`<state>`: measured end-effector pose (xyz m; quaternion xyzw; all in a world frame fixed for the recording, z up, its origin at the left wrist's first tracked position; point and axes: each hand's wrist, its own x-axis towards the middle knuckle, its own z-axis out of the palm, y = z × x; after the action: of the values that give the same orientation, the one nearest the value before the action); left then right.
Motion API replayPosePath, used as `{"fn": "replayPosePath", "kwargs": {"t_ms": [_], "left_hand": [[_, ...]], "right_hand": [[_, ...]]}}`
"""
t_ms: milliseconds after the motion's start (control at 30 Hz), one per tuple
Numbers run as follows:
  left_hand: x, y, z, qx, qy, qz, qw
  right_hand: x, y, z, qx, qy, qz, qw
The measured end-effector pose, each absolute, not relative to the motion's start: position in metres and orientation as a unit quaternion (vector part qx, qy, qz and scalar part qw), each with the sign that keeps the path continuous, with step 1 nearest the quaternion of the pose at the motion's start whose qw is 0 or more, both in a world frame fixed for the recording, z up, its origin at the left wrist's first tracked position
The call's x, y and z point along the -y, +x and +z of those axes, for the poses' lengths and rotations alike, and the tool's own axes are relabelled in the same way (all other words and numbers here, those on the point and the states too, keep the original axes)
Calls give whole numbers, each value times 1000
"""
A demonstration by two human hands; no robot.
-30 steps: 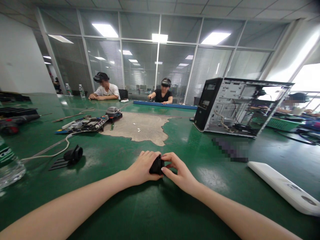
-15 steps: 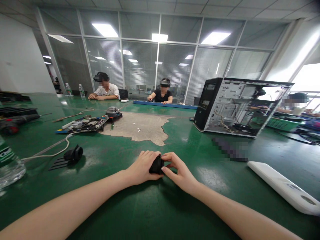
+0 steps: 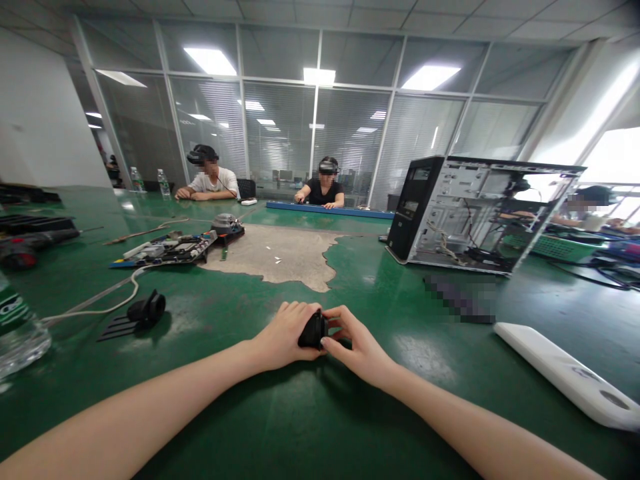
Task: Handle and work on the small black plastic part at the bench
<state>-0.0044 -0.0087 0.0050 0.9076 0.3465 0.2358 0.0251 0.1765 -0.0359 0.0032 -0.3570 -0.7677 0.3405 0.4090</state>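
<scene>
A small black part (image 3: 313,331) is held just above the green table, between my two hands. My left hand (image 3: 286,335) wraps round its left side, thumb below and fingers over the top. The fingertips and thumb of my right hand (image 3: 356,340) pinch its right edge. What the part looks like underneath my left fingers is hidden. To the left on the table lies another black piece (image 3: 147,309) with a round end and flat prongs.
A circuit board (image 3: 170,249) and a white cable lie at the left, near a water bottle (image 3: 20,327). An open computer case (image 3: 465,217) stands at the right, behind a white device (image 3: 563,373). Two people sit across the table, another at far right.
The fingers of my right hand have shifted slightly on the edge of the black part. My left hand looks the same.
</scene>
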Motion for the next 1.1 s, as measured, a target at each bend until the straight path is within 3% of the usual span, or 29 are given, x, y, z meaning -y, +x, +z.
{"fn": "replayPosePath", "kwargs": {"t_ms": [167,467,733,1100], "left_hand": [[9,-4,4,-351,904,242,21],[8,-5,4,-345,908,237,24],[8,-4,3,-353,902,247,23],[8,-4,5,-350,905,241,26]], "right_hand": [[34,177,1,775,-348,301,434],[36,177,1,771,-366,344,391],[34,177,0,780,-345,292,433],[35,177,1,770,-349,338,414]]}}
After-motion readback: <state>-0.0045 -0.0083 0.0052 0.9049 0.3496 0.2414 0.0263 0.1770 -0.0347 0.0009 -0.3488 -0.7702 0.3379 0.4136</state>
